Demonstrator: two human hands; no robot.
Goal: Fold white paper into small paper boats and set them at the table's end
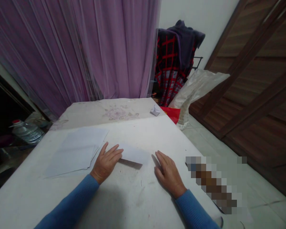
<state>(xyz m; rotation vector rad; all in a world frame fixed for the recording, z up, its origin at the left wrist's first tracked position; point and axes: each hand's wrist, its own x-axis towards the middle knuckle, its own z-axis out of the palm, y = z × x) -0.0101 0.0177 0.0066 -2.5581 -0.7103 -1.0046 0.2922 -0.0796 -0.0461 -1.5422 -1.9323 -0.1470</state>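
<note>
A folded sheet of white paper (135,154) lies on the white table (143,130), its near edge slightly raised and casting a shadow. My left hand (107,160) rests over the paper's left end, fingers stretched out and touching it; whether the thumb presses anything is hard to see. To the right of the paper, apart from it, my right hand (168,173) is at the tabletop with fingers extended and nothing in them. Left of my left hand lies a loose stack of white paper sheets (73,152).
A small folded paper piece (154,110) stands at the table's far right corner. Beyond are a purple curtain (119,47), a red bag (172,114), a pale plastic bag (197,87) and draped clothes (171,57). A blurred-out item (209,184) lies along the right edge. Left stands a water bottle (28,131).
</note>
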